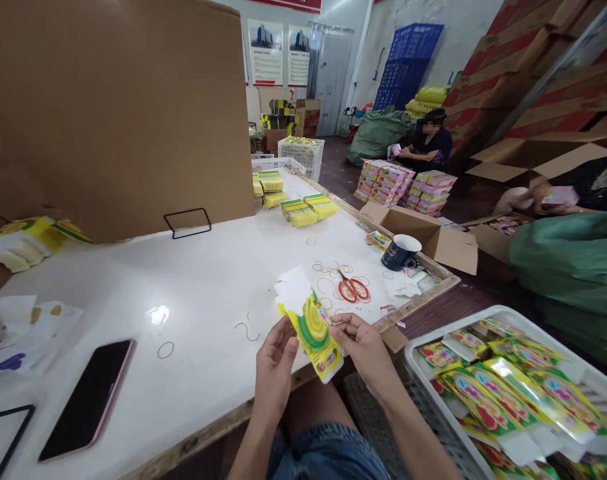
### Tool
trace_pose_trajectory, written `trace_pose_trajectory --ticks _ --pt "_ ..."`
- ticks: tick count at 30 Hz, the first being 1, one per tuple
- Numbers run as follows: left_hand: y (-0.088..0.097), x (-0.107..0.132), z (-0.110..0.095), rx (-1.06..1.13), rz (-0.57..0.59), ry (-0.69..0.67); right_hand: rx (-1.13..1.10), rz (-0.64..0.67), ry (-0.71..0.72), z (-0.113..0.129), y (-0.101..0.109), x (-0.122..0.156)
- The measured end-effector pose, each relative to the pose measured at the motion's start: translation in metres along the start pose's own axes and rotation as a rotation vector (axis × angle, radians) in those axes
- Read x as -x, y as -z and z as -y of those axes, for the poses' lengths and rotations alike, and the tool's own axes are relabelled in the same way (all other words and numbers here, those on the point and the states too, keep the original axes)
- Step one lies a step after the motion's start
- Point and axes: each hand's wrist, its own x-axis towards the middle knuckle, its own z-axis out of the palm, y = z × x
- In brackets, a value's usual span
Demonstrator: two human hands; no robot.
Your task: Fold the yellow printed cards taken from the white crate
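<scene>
Workbench seen from the worker's head. The white tabletop spans the foreground, edged in worn wood. A brown cardboard panel stands upright along its far left side. Beyond the right edge, a co-worker sits low behind stacked pink boxes. At lower right, a white tray holds a loose pile of yellow printed cartons. Both hands meet over the table's near edge, with one yellow-and-green carton between them (its white flaps point away from the worker). The left hand grasps the carton's left side, thumb in front; the right hand pinches its right edge between thumb and fingers. A dark-screened phone lies to the left, well apart from the hands. Near the right edge stands a dark mug. Red-handled scissors lie between mug and carton, among scattered thin bands; one such band rests near the phone.
</scene>
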Motion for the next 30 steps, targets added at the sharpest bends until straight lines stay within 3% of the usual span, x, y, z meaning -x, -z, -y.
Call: trace_pose_trajectory --ticks 3,7,10,14,18,22,25,30 --pt "0.0 0.003 -0.007 0.236 0.146 0.13 -0.242 0.084 -0.079 0.004 -0.018 0.013" --pt "0.003 0.01 -0.011 0.359 0.255 0.122 -0.263 0.169 -0.084 0.01 -0.031 0.023" --pt "0.004 0.01 -0.011 0.336 0.22 0.098 -0.138 0.177 -0.046 0.015 -0.03 0.026" --pt "0.002 0.008 -0.005 0.271 0.034 0.153 -0.057 0.164 -0.059 0.014 -0.03 0.026" --pt "0.003 0.005 0.002 0.211 -0.032 0.164 -0.019 0.047 -0.018 0.003 -0.037 0.026" --pt "0.002 0.008 -0.005 0.08 -0.075 0.12 0.089 -0.031 0.054 -0.005 -0.038 0.026" --pt "0.0 0.014 -0.016 0.041 -0.024 0.093 0.127 0.027 0.136 -0.001 -0.033 0.027" --pt "0.003 0.02 -0.027 0.055 0.179 0.147 0.005 0.277 0.202 0.02 -0.018 0.025"
